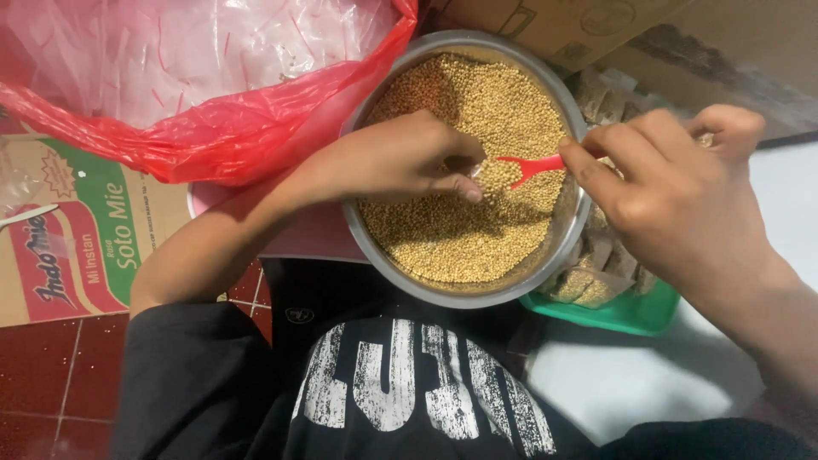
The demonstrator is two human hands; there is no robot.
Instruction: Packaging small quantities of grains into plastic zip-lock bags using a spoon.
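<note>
A round metal bowl full of small yellow-tan grains sits in front of me. My left hand lies over the grains with its fingers pinched together on a small clear plastic packet that is barely visible. My right hand hovers at the bowl's right rim and grips the handle of a small red plastic spoon, whose tip points at the packet above the grains.
A big red plastic bag holding clear plastic wrappers lies at the top left. A flattened printed cardboard box covers the red tiled floor at left. A green tray with filled packets sits under the bowl's right side. More cardboard is at the top right.
</note>
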